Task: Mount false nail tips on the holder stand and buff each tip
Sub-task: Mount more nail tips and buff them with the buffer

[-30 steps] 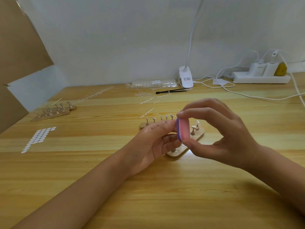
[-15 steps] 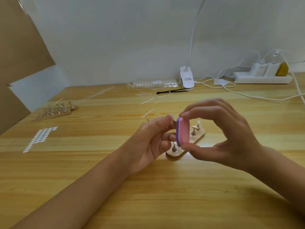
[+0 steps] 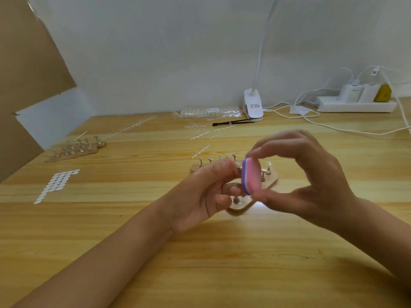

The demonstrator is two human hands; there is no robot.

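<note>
My right hand (image 3: 311, 181) pinches a pink and purple buffer block (image 3: 251, 176) between thumb and fingertips, held upright above the table. My left hand (image 3: 206, 192) has its fingers curled and its fingertips meet the block's purple side; a small metal peg seems pinched there, but whether it bears a nail tip is hidden. Behind and below both hands lies a wooden holder stand (image 3: 272, 181) with several metal pegs, partly covered by my fingers.
A second wooden stand (image 3: 75, 150) sits at the far left. A sheet of white adhesive dots (image 3: 55, 185) lies near it. At the back are a bag of nail tips (image 3: 209, 112), a black brush (image 3: 233, 122), a clip lamp (image 3: 253, 106), a power strip (image 3: 355, 105) and cables.
The buffer block has tilted so more of its pink face shows, and both hands have shifted slightly against each other. The stands have not moved.
</note>
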